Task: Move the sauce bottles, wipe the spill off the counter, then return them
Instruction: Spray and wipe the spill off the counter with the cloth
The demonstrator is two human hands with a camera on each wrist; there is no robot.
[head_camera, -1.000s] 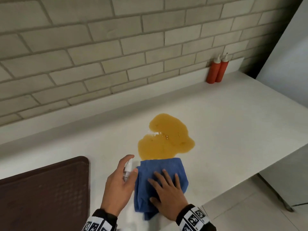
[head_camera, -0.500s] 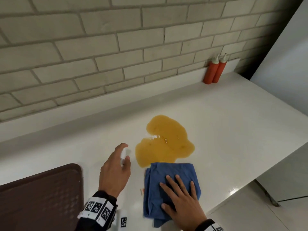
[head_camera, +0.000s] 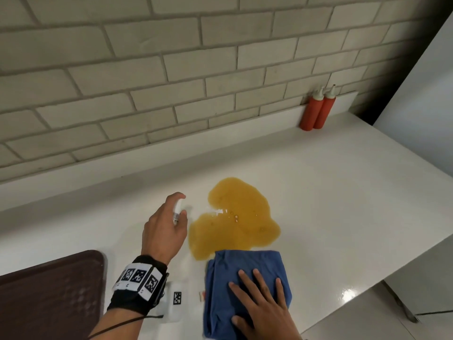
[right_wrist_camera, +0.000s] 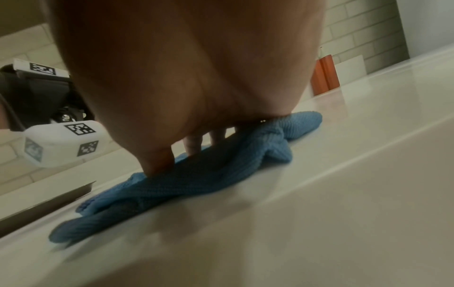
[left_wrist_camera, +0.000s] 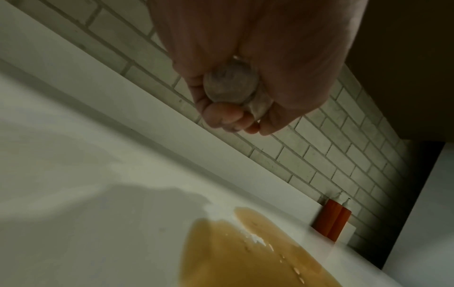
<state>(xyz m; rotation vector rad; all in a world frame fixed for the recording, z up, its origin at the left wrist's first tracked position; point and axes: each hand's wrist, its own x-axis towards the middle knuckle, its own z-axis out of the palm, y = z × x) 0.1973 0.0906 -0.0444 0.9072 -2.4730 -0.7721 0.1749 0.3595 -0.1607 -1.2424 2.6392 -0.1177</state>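
Note:
Two red sauce bottles [head_camera: 318,109] with white nozzles stand together against the backsplash at the far right, also seen in the left wrist view [left_wrist_camera: 331,221] and the right wrist view [right_wrist_camera: 324,74]. An amber spill [head_camera: 235,217] lies mid-counter. My left hand [head_camera: 164,229] grips a small clear spray bottle [head_camera: 177,213], its base [left_wrist_camera: 230,83] showing between my curled fingers, just left of the spill. My right hand [head_camera: 263,307] presses flat on a folded blue cloth [head_camera: 235,268] whose far edge touches the spill's near rim; the cloth [right_wrist_camera: 209,174] lies bunched under my fingers.
A dark brown tray [head_camera: 49,295] sits at the counter's near left. The white counter [head_camera: 355,192] ends in a front edge on the right, with floor below. A brick wall [head_camera: 171,69] backs the counter, and a white panel [head_camera: 421,94] stands at the far right.
My left hand with the spray bottle has moved left and farther from the cloth, up beside the spill. My right hand has slid the cloth to the right along the spill's near edge.

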